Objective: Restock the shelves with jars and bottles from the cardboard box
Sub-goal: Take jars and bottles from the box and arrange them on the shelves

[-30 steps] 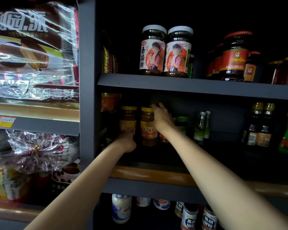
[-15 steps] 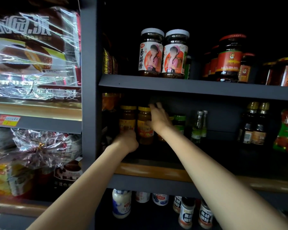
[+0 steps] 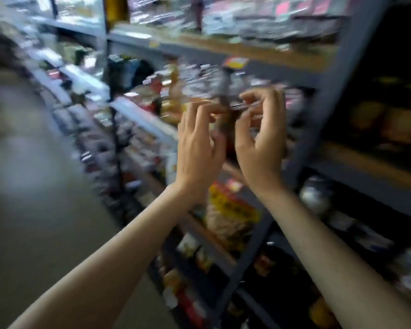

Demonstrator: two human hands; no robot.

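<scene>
The view is heavily blurred by motion. My left hand [image 3: 197,148] and my right hand [image 3: 259,143] are raised side by side in front of the grey shelf unit [image 3: 328,96], fingers loosely curled and spread, holding nothing. At the far right, in the dark bay, yellow-lidded jars [image 3: 387,119] stand on the middle shelf. No cardboard box is in view.
Shelves of wrapped snack packs [image 3: 266,17] run away to the left along the aisle. A yellow and red bag [image 3: 233,214] lies on a lower shelf below my hands. Grey aisle floor [image 3: 33,210] fills the left side. White jars [image 3: 316,195] sit low on the right.
Both hands have let go of the yellow-lidded jars and come out of the shelf bay. The camera has swung sharply left, so the jar bay now sits at the right edge.
</scene>
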